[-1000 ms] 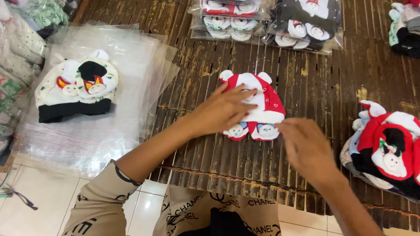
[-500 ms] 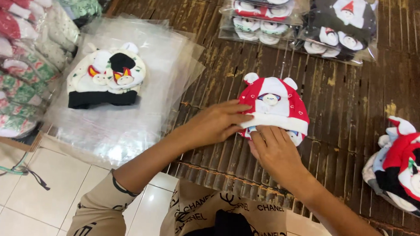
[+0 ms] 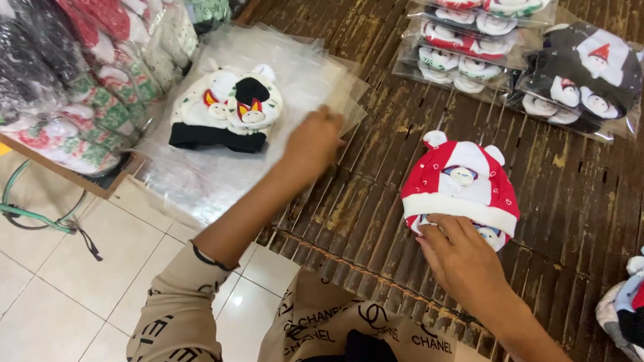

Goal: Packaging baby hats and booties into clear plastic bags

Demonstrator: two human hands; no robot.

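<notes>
Bare mat [image 3: 365, 205] btwn plastic bags [image 3: 212, 175] & red hat [image 3: 460, 187] open; packs [image 3: 520, 52] block far side.

The left hand [image 3: 314, 140] reached forward and away from the red and white hat [image 3: 460, 187], well apart from it on the left, fingers loosely curled with nothing in its grip, palm down. Its forearm ran back to a beige sleeve with a dark band at the wrist. The right hand [image 3: 465, 258] lay palm down at the hat's near edge, fingertips [image 3: 437, 225] touching the white brim, its grip open.
</notes>
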